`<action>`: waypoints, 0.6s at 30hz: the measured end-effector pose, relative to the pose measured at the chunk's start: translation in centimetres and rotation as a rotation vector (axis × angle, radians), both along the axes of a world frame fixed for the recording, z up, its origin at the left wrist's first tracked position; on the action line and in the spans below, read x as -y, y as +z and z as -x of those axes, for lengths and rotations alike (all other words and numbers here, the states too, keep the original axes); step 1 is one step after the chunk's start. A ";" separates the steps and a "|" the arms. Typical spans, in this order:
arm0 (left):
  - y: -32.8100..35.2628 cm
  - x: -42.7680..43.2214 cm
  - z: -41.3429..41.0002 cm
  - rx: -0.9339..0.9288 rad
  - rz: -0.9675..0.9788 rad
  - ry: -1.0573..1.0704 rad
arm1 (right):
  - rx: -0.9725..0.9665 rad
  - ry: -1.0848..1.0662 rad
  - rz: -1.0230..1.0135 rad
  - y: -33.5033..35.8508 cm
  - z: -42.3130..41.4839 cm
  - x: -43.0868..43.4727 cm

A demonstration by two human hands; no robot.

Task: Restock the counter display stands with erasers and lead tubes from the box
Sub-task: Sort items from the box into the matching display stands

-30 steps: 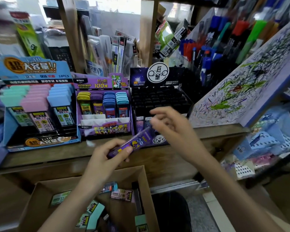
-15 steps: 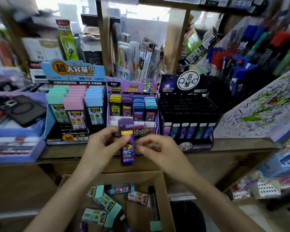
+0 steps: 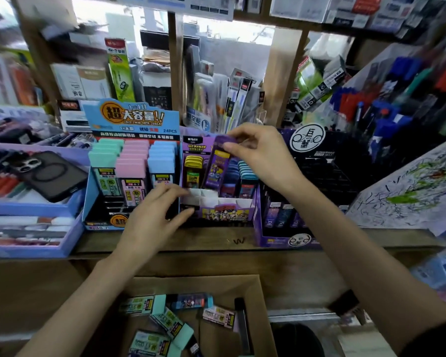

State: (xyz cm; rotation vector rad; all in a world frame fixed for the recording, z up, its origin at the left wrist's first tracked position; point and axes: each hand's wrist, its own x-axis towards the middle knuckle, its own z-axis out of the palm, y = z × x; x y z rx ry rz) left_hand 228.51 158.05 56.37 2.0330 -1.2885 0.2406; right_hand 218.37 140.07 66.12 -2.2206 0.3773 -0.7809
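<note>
Purple lead tube [image 3: 215, 167], pinched in right hand [image 3: 265, 161] fingers [image 3: 232, 150], tilts over the stand [image 3: 227, 214]; left hand [image 3: 152, 222] loose.

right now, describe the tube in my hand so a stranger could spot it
On the wooden counter, find the small purple display stand between the tall blue stand and the black stand. The purple tube stands tilted over its second column, pinched at the top by the right hand; unlike its neighbours, it sticks up above the rows.
</note>
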 end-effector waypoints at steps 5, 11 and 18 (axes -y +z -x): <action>-2.0 -0.3 -0.1 0.051 -0.141 -0.073 | -0.088 -0.016 0.115 -1.7 -1.9 0.3; -2.4 -0.2 -0.1 0.020 -0.141 -0.064 | -0.234 -0.054 0.366 -3.2 -3.3 0.7; -2.6 -0.1 -0.2 0.026 -0.151 -0.058 | -0.342 -0.156 0.366 -3.3 -4.2 0.5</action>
